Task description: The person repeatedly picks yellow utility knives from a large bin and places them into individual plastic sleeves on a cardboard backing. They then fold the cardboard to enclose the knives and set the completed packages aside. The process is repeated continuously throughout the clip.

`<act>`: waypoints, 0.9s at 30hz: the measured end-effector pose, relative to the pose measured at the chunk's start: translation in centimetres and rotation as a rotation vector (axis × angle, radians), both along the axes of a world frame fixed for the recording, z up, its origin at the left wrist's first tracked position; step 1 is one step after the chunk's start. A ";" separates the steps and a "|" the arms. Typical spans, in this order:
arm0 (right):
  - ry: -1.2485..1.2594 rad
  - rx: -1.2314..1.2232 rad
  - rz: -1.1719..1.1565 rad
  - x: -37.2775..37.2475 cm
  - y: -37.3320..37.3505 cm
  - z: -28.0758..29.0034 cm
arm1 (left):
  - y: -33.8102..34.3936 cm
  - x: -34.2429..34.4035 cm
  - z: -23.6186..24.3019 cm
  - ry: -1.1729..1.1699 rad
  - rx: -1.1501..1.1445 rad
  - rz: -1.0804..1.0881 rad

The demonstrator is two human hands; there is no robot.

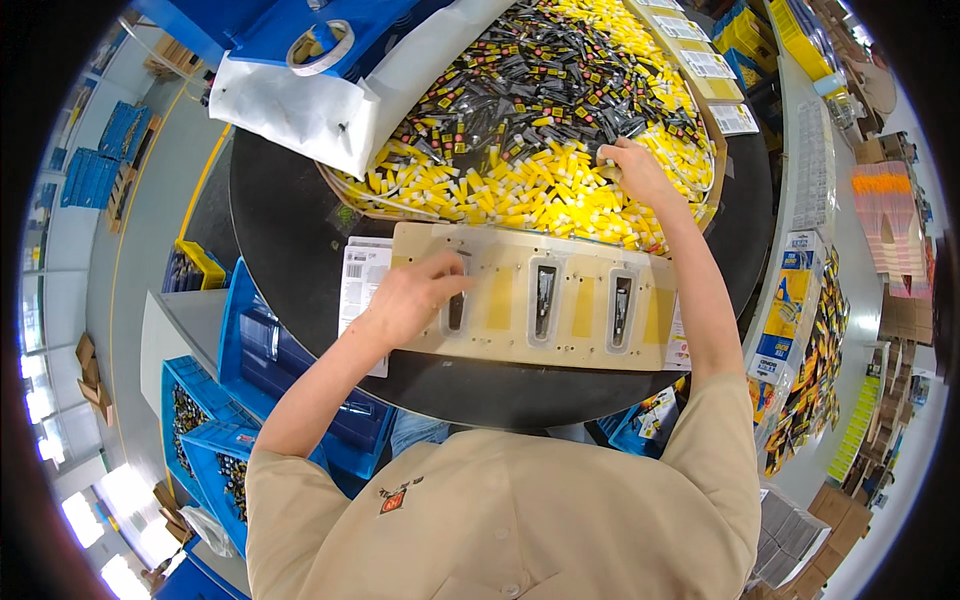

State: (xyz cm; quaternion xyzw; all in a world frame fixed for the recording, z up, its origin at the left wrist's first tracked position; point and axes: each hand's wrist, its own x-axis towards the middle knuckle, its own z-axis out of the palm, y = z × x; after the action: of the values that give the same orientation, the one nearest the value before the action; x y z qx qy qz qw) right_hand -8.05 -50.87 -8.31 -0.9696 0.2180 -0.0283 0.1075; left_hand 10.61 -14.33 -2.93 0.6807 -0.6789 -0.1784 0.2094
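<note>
Where the right hand [634, 172] reaches, tubes [540, 190] fill the box [712, 213] — heaped.

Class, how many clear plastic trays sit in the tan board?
3: the left tray, partly hidden by the left hand; the middle tray; the right tray, toward the right end of the tan board.

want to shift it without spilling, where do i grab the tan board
Probably by the tan board's near long edge, from the wearer's side: that edge lies exposed, while clear trays occupy the middle and the heap of tubes lies beyond.
</note>
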 end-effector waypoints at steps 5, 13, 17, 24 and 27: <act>-0.355 0.276 0.034 -2.1 7.0 3.2 | 2.0 0.6 -1.2 0.034 0.007 0.047; -0.157 0.218 0.496 -6.8 20.2 4.5 | -9.6 1.3 -1.2 -0.004 0.002 0.414; -0.185 0.292 0.333 -8.3 21.4 5.0 | -15.1 1.3 -3.1 -0.247 0.281 0.435; -0.004 0.651 -0.452 -14.6 21.0 6.4 | -10.7 0.5 -2.2 -0.036 -0.125 0.263; 0.017 0.585 -0.415 -15.0 20.9 5.7 | -4.5 -0.9 0.4 0.161 0.099 0.287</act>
State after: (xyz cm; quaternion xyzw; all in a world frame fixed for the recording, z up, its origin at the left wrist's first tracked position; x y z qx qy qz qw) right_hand -23.08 -29.94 -2.64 -0.8331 0.4101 0.0219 0.3705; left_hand 9.75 -18.87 -2.49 0.7638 -0.5460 -0.2340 0.2526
